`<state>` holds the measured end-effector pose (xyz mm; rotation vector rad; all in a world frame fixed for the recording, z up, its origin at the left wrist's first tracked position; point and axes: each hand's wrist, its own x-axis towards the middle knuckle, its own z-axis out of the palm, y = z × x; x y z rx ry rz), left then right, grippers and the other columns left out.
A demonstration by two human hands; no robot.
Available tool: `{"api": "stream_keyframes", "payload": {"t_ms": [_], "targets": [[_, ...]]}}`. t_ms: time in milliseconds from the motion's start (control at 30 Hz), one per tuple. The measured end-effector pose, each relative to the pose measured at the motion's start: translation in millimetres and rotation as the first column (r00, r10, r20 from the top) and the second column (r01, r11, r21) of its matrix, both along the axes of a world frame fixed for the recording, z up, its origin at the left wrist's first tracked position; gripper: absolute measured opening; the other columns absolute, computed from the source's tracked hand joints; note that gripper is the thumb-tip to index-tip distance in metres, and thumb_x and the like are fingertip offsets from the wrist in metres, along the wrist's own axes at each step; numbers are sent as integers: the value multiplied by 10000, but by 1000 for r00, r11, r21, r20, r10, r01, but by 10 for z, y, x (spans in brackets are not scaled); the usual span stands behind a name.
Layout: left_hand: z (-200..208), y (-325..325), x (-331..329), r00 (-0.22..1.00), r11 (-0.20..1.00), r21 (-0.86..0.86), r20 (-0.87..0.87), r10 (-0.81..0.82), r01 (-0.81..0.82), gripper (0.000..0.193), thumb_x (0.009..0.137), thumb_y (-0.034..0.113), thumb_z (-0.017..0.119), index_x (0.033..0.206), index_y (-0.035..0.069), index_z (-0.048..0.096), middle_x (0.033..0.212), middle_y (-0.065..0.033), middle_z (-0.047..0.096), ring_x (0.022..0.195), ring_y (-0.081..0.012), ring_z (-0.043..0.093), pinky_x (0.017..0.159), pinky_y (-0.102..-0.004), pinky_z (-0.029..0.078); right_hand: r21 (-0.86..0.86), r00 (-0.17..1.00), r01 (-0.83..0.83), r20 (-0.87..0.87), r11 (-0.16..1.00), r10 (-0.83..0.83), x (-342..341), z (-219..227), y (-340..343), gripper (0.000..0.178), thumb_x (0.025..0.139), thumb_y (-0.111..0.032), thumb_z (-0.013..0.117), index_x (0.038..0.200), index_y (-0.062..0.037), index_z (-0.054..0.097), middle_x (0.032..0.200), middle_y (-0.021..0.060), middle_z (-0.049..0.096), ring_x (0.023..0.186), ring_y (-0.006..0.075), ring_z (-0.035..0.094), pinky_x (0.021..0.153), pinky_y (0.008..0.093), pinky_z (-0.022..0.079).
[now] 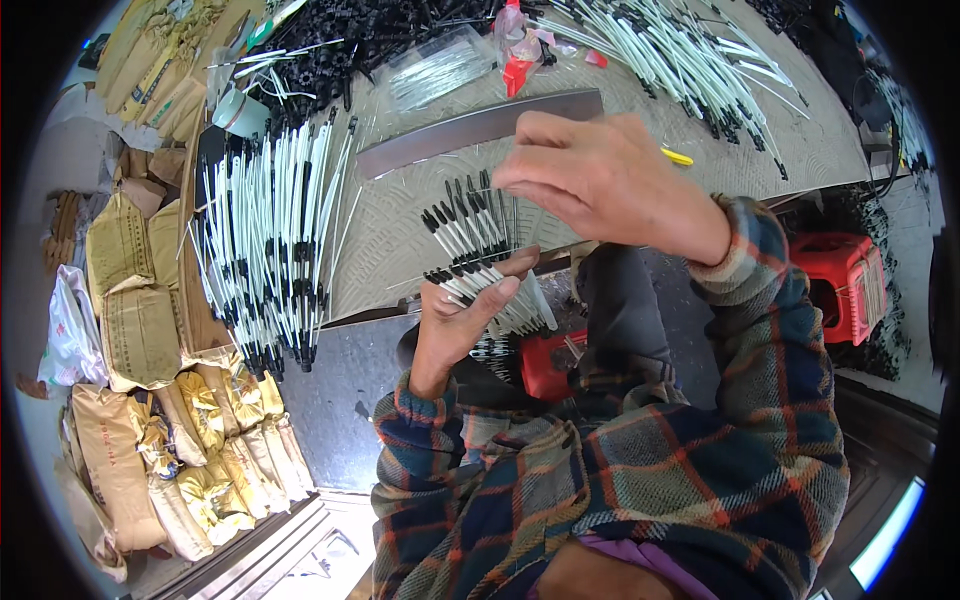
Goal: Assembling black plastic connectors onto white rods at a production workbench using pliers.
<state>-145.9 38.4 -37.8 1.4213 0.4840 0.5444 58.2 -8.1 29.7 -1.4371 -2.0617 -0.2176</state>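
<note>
My left hand (455, 318) is closed round a bundle of thin white rods with black ends (472, 238), just off the table's near edge. The rods fan out past the fingers, with black tips pointing away from me. Up and to the right, my right hand (615, 180) hovers over the table edge with its fingers curled into a pinch. What it holds, if anything, I cannot make out. Left of my hands lies a large pile of the same white rods with black fittings (270, 235). A long flat dark metal bar (480, 130) lies beyond the bundle.
More rods (665, 60) lie at the far right, by a yellow-handled tool (677, 157). A clear bag of thin pieces (437, 72) and a heap of black parts (350, 40) sit at the back. Red stools (840, 285) and brown sacks (140, 335) stand beside the table.
</note>
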Motion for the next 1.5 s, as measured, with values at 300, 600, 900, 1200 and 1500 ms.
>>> {"api": "stream_keyframes", "payload": {"t_ms": [300,600,900,1200,1500], "targets": [[21,18,-17,997,994,85,-33,-69,72,241,826,69,572,1001,-96,584,1031,-189,598,963,-238,576,861,-344,464,-296,967,-253,-88,921,237,112,293,256,51,734,-88,613,744,-59,572,599,31,502,517,190,500,454,308,342],[1,67,-44,997,995,-59,31,-77,79,297,826,89,572,1031,-124,553,1054,-216,578,996,-268,563,887,-379,450,-396,652,-521,-756,756,53,34,-95,249,198,810,-93,592,995,-25,620,623,0,553,533,23,444,462,203,329],[7,78,-67,996,995,-49,17,-84,84,328,822,120,585,1035,-126,551,1068,-221,570,990,-262,565,890,-370,447,-277,783,-501,-549,820,293,23,27,301,179,810,-79,581,977,-30,621,571,31,522,459,63,377,430,231,287],[-3,70,-54,992,991,-57,17,-124,125,254,827,83,585,1067,2,595,1080,-80,604,970,-122,544,847,-268,424,-381,890,-398,-381,834,251,-4,226,327,155,804,-113,597,932,-30,623,519,41,452,438,85,354,413,258,256],[4,79,-63,988,990,3,50,-144,144,256,817,59,590,1068,5,590,1069,-77,609,968,-122,546,850,-271,425,-319,775,-507,-576,801,261,-78,26,346,138,793,-114,621,896,-21,619,557,19,491,473,45,376,424,230,274]]}}
